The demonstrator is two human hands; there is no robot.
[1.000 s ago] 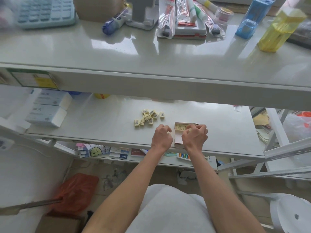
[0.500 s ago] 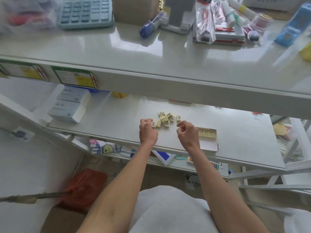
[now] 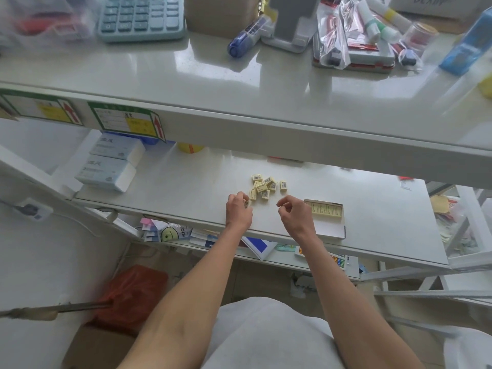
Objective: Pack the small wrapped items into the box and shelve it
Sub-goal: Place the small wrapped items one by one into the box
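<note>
Several small pale-yellow wrapped items (image 3: 265,186) with barcodes lie in a loose pile on the white lower shelf (image 3: 186,190). My left hand (image 3: 238,210) sits at the pile's near left edge, its fingers curled round one wrapped item. To the right of the pile my right hand (image 3: 294,214) hovers with curled fingers and thumb and forefinger nearly touching; nothing shows between them. An open flat box (image 3: 326,210) with a row of yellow items packed inside lies just right of that hand, its white lid (image 3: 330,230) folded toward me.
Two stacked blue-white boxes (image 3: 110,166) stand at the shelf's left. The upper counter (image 3: 239,75) overhangs, carrying a calculator (image 3: 141,17), a blue marker (image 3: 246,35), bagged stationery and a blue box. Booklets lie on a lower ledge; a red bag (image 3: 130,294) lies on the floor.
Both hands left the box and moved left to the pile. My left hand has closed on one wrapped item. The view shifted, so the box now lies to the right.
</note>
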